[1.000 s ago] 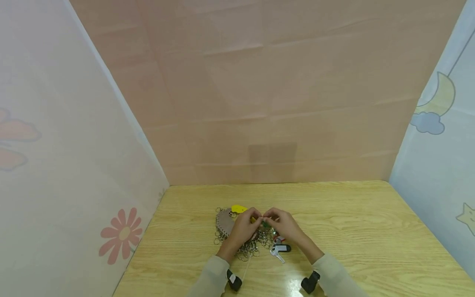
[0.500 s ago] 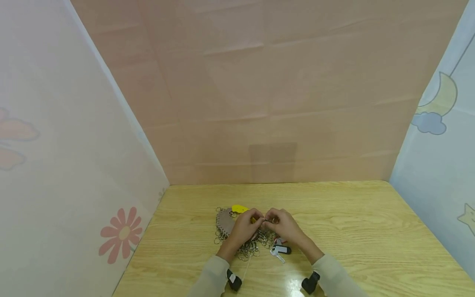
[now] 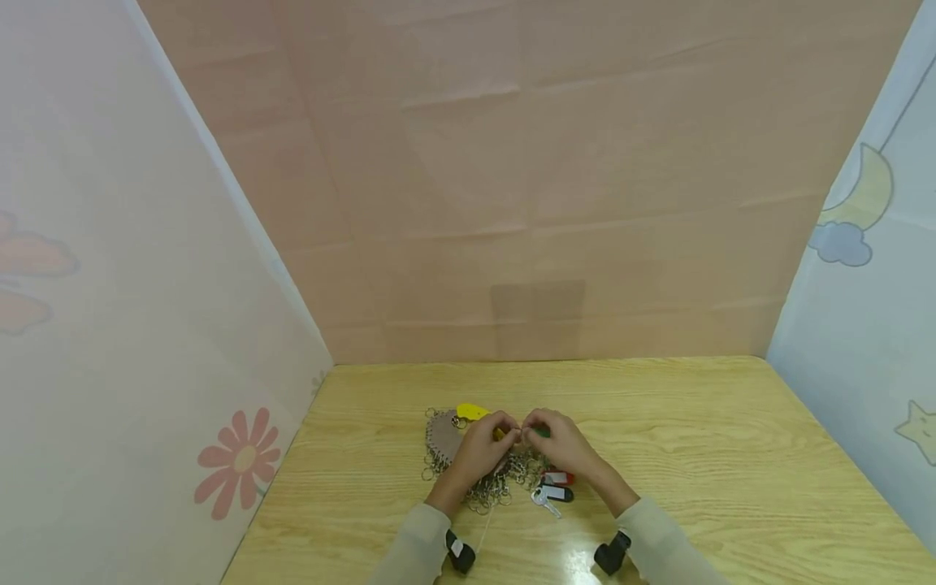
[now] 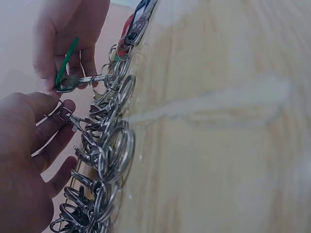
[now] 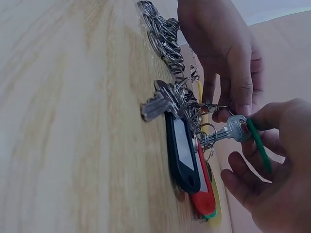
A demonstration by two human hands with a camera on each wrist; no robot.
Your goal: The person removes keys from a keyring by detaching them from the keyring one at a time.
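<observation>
In the head view my left hand [image 3: 480,445] and right hand [image 3: 563,443] meet fingertip to fingertip over a pile of metal key rings and clasps [image 3: 491,490]. The left thumb and fingers pinch a split ring [image 4: 60,110] that has a small swivel clasp [image 4: 74,121] on it. Between my right thumb and fingers is a green key tag [image 5: 259,144], with a silver key [image 5: 236,129] beside it close to the left fingertips. Whether key and ring are linked cannot be made out. The key's blade points at the rings.
Beside the pile lie a black key tag [image 3: 557,492], a red key tag [image 3: 560,477] and a loose-lying silver key [image 3: 546,502]. A grey-brown scalloped piece [image 3: 442,436] edged with rings and a yellow object [image 3: 471,411] lie at the left.
The green tag has shifted in the right hand, from below the fingertips to under the fingers. The red tag shows more plainly now. The left hand has hardly moved.
</observation>
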